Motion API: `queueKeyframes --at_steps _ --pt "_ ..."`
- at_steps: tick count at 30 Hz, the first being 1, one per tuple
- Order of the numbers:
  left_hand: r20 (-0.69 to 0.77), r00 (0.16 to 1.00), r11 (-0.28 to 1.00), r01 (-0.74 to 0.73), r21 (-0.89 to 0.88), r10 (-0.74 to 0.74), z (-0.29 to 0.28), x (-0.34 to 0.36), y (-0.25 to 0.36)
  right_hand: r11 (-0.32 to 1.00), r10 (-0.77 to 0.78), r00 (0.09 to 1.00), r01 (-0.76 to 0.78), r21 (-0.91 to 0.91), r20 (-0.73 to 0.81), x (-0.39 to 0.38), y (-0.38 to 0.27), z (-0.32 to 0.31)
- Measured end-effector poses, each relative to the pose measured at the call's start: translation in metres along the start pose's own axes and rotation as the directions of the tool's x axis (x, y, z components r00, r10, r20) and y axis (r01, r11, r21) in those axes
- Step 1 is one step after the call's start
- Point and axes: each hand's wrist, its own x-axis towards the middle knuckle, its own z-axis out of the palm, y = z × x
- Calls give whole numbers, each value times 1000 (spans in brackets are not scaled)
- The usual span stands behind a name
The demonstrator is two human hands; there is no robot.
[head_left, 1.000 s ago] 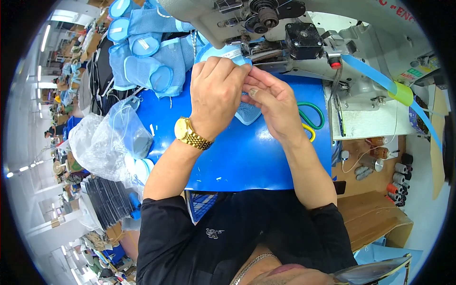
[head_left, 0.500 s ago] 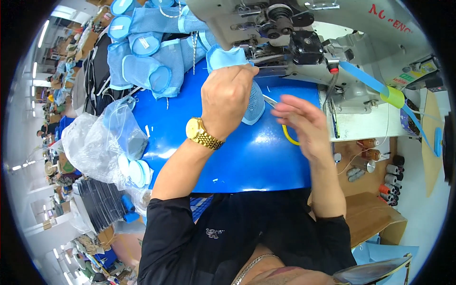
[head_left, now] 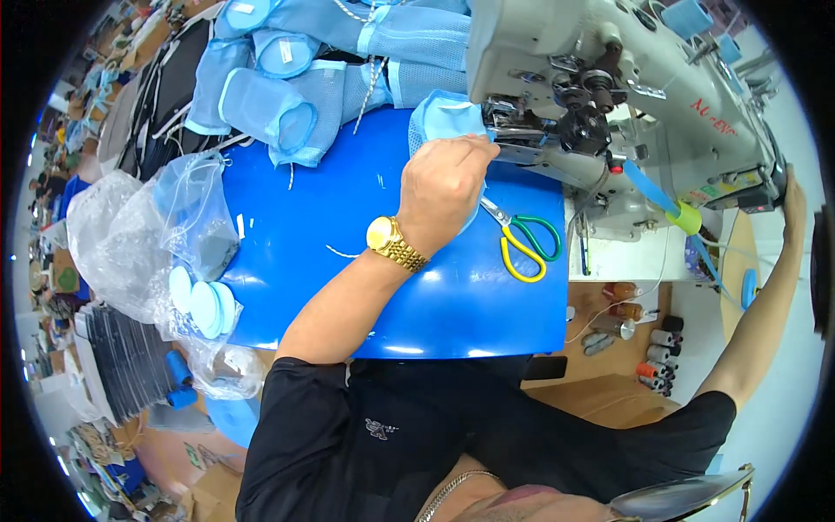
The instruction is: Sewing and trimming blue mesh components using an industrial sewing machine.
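My left hand (head_left: 445, 187) is closed, pinching a light-blue mesh fabric piece (head_left: 448, 113) beside the needle area of the sewing machine (head_left: 522, 52). Part of the fabric hangs below the hand; the hand hides the pinched spot. At the far right, my right arm reaches out, and my right hand (head_left: 792, 204) is on the dark handwheel (head_left: 769, 174) at the machine's end, its fingers partly hidden. Scissors (head_left: 524, 247) with one green and one yellow handle lie on the blue tabletop (head_left: 409, 304), right of my left hand, their tips close to the fabric.
Blue mesh bags (head_left: 287, 104) with cords pile up at the back left. Clear plastic bags (head_left: 122, 235) and pale-blue discs (head_left: 209, 306) are at the left edge. A blue ribbon (head_left: 651, 187) runs through a yellow-green piece. Thread spools (head_left: 661, 352) stand lower right.
My right hand has moved from above the scissors out to the machine's handwheel, leaving the scissors in full view. My left hand still pinches the fabric by the machine. The view has shifted.
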Motion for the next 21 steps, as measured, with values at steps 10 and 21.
queueKeyframes --at_steps 10,21 --pt "-8 998 998 60 3 -60 -8 -5 5 368 292 931 103 924 -220 -96 -38 116" --pt "15 991 991 132 -28 -132 -2 4 -6 306 201 968 85 948 -151 -89 -37 98"
